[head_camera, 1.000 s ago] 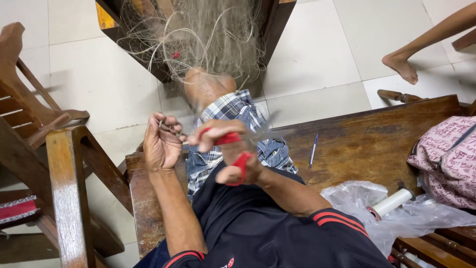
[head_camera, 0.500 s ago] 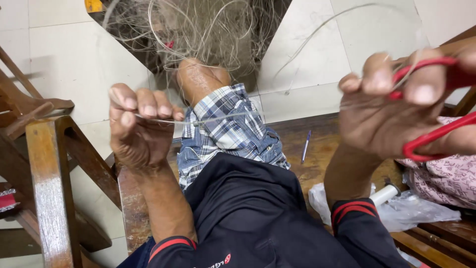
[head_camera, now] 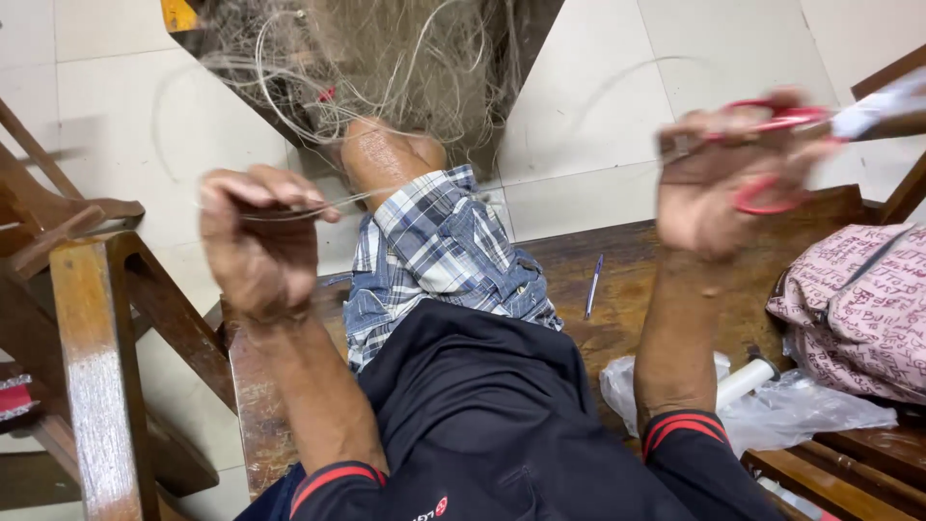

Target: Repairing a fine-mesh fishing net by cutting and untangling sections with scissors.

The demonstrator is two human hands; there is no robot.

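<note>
Twine (head_camera: 338, 201) from the net (head_camera: 386, 58) stays taut if left hand (head_camera: 256, 246) pinches firmly; right hand (head_camera: 733, 174) clasps red scissors (head_camera: 772, 154).

Clear plastic bag (head_camera: 801, 410) on bench (head_camera: 666, 280)

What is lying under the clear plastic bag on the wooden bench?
A white tube pokes out from the clear plastic bag on the wooden bench. Its other end is covered, and anything else underneath is hidden.
</note>
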